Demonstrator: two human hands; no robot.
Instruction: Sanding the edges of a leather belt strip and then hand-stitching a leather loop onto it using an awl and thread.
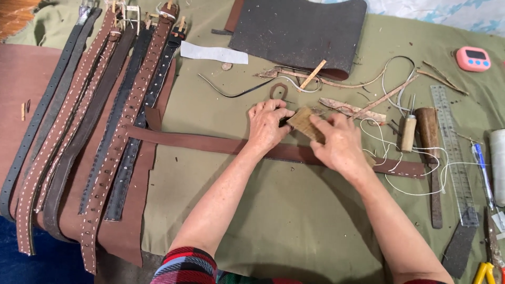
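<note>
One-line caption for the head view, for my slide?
Both hands, left hand and right hand, press a wooden block on a brown leather strap.

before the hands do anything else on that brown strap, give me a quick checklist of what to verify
1. Brown strap lies flat across the green cloth: ok.
2. Left hand is pressing down beside the work: ok.
3. Right hand grips the small tan block at the strap: ok.
4. White thread is free of the strap end: not ok, it loops over it.
5. Awl with the pale wooden handle is off to the right of the hands: ok.
6. What lies under the block: cannot tell, it is hidden.
</note>
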